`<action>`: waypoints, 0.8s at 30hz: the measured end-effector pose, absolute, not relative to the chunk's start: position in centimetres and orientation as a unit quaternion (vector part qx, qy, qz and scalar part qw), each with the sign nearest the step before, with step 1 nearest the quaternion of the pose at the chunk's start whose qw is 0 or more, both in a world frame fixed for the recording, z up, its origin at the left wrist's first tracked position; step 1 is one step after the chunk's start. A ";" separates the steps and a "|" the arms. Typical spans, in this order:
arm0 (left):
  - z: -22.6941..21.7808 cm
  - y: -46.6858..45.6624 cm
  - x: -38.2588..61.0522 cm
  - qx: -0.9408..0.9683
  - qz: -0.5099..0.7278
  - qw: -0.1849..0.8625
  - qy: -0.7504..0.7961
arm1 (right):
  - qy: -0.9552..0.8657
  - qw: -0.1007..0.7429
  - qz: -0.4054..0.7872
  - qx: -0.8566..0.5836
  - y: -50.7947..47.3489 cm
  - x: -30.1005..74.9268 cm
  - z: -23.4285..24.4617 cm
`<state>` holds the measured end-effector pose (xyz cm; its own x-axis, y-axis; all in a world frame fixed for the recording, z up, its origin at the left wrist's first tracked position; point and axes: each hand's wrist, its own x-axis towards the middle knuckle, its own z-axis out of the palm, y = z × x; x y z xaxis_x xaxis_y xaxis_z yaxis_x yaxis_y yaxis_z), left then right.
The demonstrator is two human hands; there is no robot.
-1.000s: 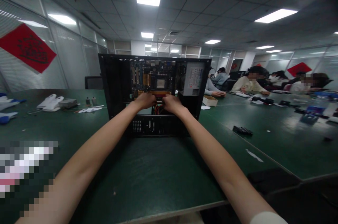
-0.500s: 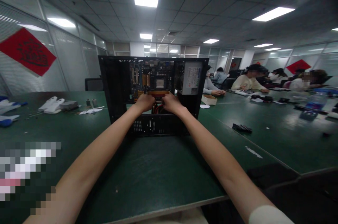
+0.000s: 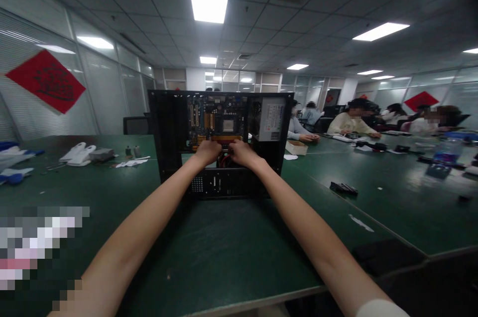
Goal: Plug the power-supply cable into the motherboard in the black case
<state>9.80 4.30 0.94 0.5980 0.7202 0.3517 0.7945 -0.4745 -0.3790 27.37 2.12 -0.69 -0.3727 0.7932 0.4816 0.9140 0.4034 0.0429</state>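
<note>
A black computer case (image 3: 170, 143) stands upright on the green table in front of me, its open side towards me. Inside it are a motherboard (image 3: 218, 108) with a square processor (image 3: 229, 126), orange slots and a grey power supply (image 3: 273, 118). My left hand (image 3: 208, 152) is closed at the motherboard's lower edge, just below the slots. Close to its right, my right hand (image 3: 242, 153) is closed too, near some red and dark cables (image 3: 225, 161). The fingertips are hidden behind the hands, so whatever they grip cannot be made out.
On the left of the table (image 3: 209, 252) lie white objects (image 3: 78, 154), a grey block (image 3: 102, 155) and papers (image 3: 132, 162). To the right are a small box (image 3: 297, 148), a black item (image 3: 343, 188) and a plastic bottle (image 3: 446, 150). Several people sit further back.
The whole view has shifted slightly, with the scene lower in the picture. Both hands stay closed at the same place by the motherboard's lower edge.
</note>
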 end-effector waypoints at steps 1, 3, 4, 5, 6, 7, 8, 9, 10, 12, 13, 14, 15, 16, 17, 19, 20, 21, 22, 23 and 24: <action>0.9 4.4 9.8 -0.855 -0.073 0.260 -0.442 | -0.815 0.198 -0.152 -0.523 2.1 27.4 -0.7; 0.8 4.5 9.7 -0.855 -0.073 0.263 -0.441 | -0.817 0.198 -0.148 -0.521 2.2 27.4 -0.8; 0.8 4.5 9.7 -0.855 -0.073 0.265 -0.441 | -0.819 0.197 -0.146 -0.520 2.3 27.4 -0.8; 0.7 4.6 9.7 -0.855 -0.072 0.266 -0.440 | -0.820 0.196 -0.144 -0.518 2.4 27.5 -0.9; 0.7 4.6 9.7 -0.855 -0.072 0.267 -0.439 | -0.822 0.195 -0.142 -0.516 2.5 27.5 -0.9; 0.7 4.7 9.7 -0.855 -0.071 0.269 -0.438 | -0.823 0.194 -0.140 -0.515 2.6 27.5 -1.0; 0.7 4.7 9.7 -0.855 -0.070 0.270 -0.437 | -0.824 0.193 -0.139 -0.514 2.7 27.5 -1.0; 0.7 4.7 9.7 -0.855 -0.070 0.271 -0.436 | -0.825 0.193 -0.138 -0.513 2.7 27.5 -1.1; 0.7 4.7 9.8 -0.855 -0.068 0.272 -0.435 | -0.826 0.194 -0.137 -0.512 2.8 27.5 -1.1; 0.8 4.7 9.8 -0.855 -0.067 0.274 -0.435 | -0.828 0.193 -0.135 -0.508 2.8 27.5 -1.1; 0.8 4.7 9.9 -0.855 -0.067 0.274 -0.435 | -0.830 0.192 -0.134 -0.506 2.8 27.6 -1.1; 0.8 4.6 9.8 -0.855 -0.068 0.275 -0.434 | -0.832 0.191 -0.133 -0.504 2.8 27.6 -1.1; 0.8 4.6 9.8 -0.856 -0.070 0.276 -0.431 | -0.833 0.190 -0.133 -0.502 2.8 27.6 -1.1; 0.8 4.6 9.8 -0.857 -0.072 0.277 -0.428 | -0.834 0.190 -0.133 -0.500 2.7 27.6 -1.1; 0.8 4.6 9.8 -0.859 -0.074 0.277 -0.425 | -0.835 0.190 -0.133 -0.499 2.7 27.6 -1.1; 0.8 4.5 9.8 -0.863 -0.075 0.275 -0.418 | -0.836 0.192 -0.134 -0.496 2.7 27.6 -1.1; 0.8 4.5 9.8 -0.864 -0.076 0.273 -0.416 | -0.837 0.193 -0.135 -0.495 2.8 27.6 -1.1; 0.8 4.5 9.9 -0.866 -0.077 0.271 -0.414 | -0.837 0.194 -0.135 -0.494 2.8 27.6 -1.1; 0.8 4.5 9.9 -0.866 -0.078 0.268 -0.414 | -0.837 0.195 -0.135 -0.493 2.8 27.6 -1.2; 0.8 4.5 10.0 -0.867 -0.081 0.265 -0.415 | -0.838 0.196 -0.136 -0.492 2.8 27.6 -1.2; 0.8 4.5 10.0 -0.867 -0.083 0.262 -0.416 | -0.838 0.197 -0.136 -0.490 2.8 27.6 -1.2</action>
<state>10.01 4.48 0.81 0.6403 0.6779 0.3613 0.7645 -0.5168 -0.3853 27.57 2.82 -1.20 -0.4413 0.7681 0.4640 0.8755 0.4820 0.0346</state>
